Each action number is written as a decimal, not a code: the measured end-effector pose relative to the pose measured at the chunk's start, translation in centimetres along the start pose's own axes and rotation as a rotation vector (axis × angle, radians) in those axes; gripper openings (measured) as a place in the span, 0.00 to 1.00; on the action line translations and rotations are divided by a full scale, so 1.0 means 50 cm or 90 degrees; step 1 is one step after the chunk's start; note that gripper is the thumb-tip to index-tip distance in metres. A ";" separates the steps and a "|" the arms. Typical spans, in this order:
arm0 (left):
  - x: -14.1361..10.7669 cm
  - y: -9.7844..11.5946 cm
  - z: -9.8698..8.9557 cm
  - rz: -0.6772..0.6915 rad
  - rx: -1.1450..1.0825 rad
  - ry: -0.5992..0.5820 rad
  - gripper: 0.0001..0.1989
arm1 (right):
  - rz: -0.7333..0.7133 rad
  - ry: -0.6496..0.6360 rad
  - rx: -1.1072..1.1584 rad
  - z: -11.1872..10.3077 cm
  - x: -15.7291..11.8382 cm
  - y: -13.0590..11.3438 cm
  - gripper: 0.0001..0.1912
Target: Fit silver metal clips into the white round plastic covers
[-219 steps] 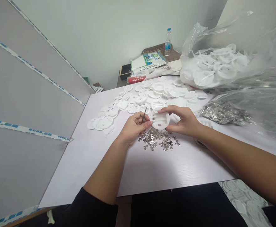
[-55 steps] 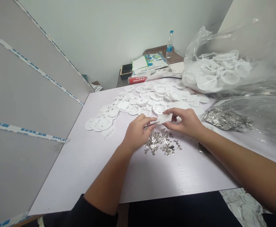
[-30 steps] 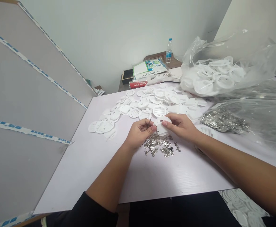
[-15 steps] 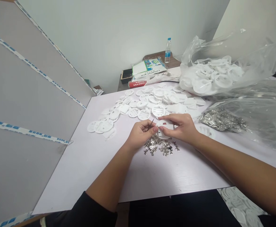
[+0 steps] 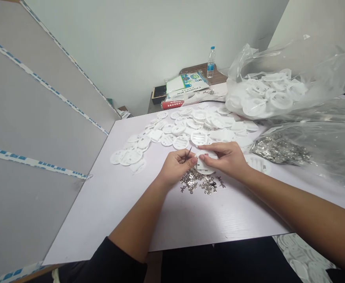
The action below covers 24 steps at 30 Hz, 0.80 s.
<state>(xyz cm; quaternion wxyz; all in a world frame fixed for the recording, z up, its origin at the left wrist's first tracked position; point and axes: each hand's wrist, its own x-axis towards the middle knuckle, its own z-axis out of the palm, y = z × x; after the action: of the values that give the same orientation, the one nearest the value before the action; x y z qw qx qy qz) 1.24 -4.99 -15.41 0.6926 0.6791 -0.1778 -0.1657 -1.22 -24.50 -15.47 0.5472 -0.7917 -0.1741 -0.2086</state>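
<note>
Holding a slotted round white plastic plate [image 5: 207,168] just above a pale table [image 5: 196,224], between the left hand [image 5: 176,167] and the right hand [image 5: 228,158]. Taking that plate as the centre of a clock, with twelve toward the wall, coming in from nine o'clock with the left hand: thumb and index finger pinching at the plate's edge, remaining fingers curled in. Also carrying a thin dark pointed tool [image 5: 189,153] in those left fingers, tip up and slanted toward one o'clock. Reaching in from three o'clock with the right hand, thumb pressed on the upper face and index finger stretched along the far edge; impossible to tell how the other right fingers lie. Near the plate, between six and eight o'clock, lying loose on the table: small silvery metal pieces [image 5: 190,181]. Spread from nine round to one o'clock: loose white plastic plates [image 5: 179,129], many overlapping. Bulging at two o'clock, full of similar white plates: a clear plastic bag [image 5: 256,108]. At three o'clock, sagging around many more metal pieces: a second clear bag [image 5: 280,148]. Standing upright well beyond the table at twelve: a blue-capped water bottle [image 5: 210,66]. At eleven, beyond the far edge: a red-ended roll [image 5: 172,104].
</note>
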 end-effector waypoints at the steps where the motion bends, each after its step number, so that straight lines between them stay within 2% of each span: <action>1: 0.000 0.001 0.000 -0.002 -0.002 0.000 0.24 | 0.021 -0.001 0.006 0.002 -0.001 0.001 0.15; 4: 0.000 0.002 0.000 -0.005 -0.013 -0.002 0.24 | 0.069 -0.008 0.021 0.004 -0.002 0.003 0.16; 8: 0.000 0.004 -0.003 -0.025 -0.036 -0.003 0.23 | 0.072 -0.070 0.071 -0.002 0.000 0.006 0.17; 10: -0.002 0.005 -0.006 -0.041 -0.057 0.008 0.23 | 0.095 -0.122 0.118 -0.006 0.001 0.008 0.22; 13: -0.004 0.007 -0.009 -0.055 -0.073 0.021 0.23 | 0.198 -0.240 0.204 -0.010 0.001 0.006 0.30; 15: -0.006 0.007 -0.010 -0.056 -0.067 0.009 0.22 | 0.243 -0.291 0.237 -0.012 0.001 0.000 0.30; 17: -0.007 0.005 -0.010 -0.052 -0.064 -0.007 0.22 | 0.228 -0.287 0.228 -0.013 0.003 -0.007 0.27; 20: -0.007 0.000 -0.010 -0.026 -0.059 -0.008 0.20 | 0.147 -0.248 0.174 -0.016 0.005 -0.014 0.22; 24: -0.008 -0.001 -0.011 0.026 -0.015 0.017 0.17 | 0.079 -0.232 0.086 -0.021 0.006 -0.011 0.21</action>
<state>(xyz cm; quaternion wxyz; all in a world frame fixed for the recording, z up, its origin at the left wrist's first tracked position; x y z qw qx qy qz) 1.16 -4.30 -15.49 0.7063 0.6690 -0.1805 -0.1447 -1.38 -25.27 -14.57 0.5701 -0.7872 -0.2344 -0.0159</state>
